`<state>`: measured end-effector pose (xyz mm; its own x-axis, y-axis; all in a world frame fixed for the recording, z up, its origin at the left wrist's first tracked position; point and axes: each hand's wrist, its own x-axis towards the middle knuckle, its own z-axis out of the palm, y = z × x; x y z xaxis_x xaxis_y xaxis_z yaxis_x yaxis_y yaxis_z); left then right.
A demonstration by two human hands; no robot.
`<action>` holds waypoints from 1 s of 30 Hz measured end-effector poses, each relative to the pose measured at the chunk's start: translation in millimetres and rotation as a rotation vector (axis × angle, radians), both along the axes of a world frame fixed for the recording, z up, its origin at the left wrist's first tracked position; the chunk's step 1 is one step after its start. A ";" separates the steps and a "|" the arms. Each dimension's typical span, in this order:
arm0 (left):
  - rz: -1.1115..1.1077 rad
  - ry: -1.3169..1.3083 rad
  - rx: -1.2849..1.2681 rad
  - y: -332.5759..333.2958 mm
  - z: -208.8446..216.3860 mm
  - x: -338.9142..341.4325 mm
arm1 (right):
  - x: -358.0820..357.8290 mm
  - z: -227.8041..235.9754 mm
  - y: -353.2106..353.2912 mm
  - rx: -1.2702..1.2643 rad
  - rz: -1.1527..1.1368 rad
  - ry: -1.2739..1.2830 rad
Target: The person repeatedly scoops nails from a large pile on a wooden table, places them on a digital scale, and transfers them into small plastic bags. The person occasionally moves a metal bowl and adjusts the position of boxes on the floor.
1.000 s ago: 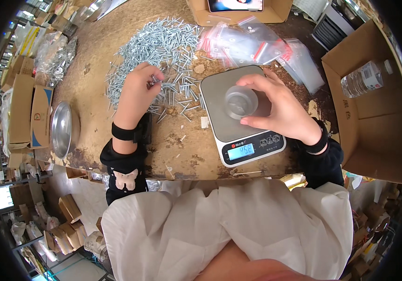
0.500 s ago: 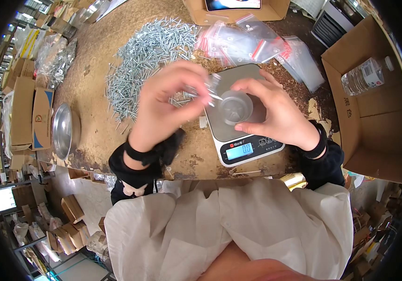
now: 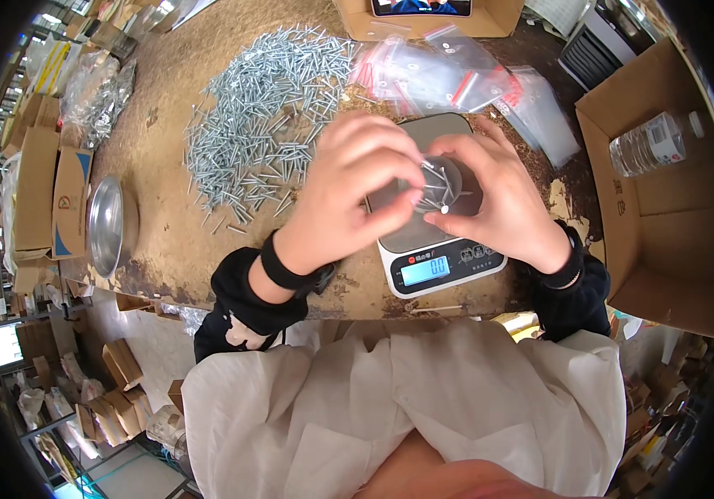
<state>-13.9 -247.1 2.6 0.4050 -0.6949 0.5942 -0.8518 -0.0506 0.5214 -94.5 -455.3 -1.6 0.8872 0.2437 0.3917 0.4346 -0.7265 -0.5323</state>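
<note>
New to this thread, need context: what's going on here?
A person's right hand grips a clear cup over a digital scale. The left hand is at the cup's mouth, where metal fasteners show. A loose heap of fasteners lies left of the scale; clear zip bags lie beyond it.

looks like some packing workshop tbh: scuffed wooden bench, big heap of metal fasteners, digital scale, zip bags, cardboard boxes everywhere
</note>
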 end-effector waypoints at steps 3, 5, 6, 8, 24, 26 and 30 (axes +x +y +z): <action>0.240 -0.066 -0.033 15.9 -0.6 17.3 | 2.1 -1.5 -4.8 -0.078 0.007 0.131; 0.367 -0.080 0.003 32.2 -5.9 38.4 | 2.0 -4.0 -4.9 -0.105 0.002 0.088; 0.412 -0.074 0.031 41.8 -9.7 49.2 | 2.7 -5.2 -4.7 -0.117 0.002 0.065; 0.505 -0.071 0.101 62.3 -18.5 68.2 | 5.5 -1.7 -8.0 -0.079 0.039 0.051; 0.597 -0.011 0.622 96.3 -46.6 78.6 | 12.5 -3.2 -32.0 -0.185 0.111 0.062; 0.558 0.048 0.646 94.9 -48.8 78.2 | 14.1 -3.1 -31.9 -0.251 0.052 -0.031; 0.612 -0.007 0.696 87.8 -46.8 74.2 | 14.5 1.3 -37.4 -0.276 -0.164 -0.052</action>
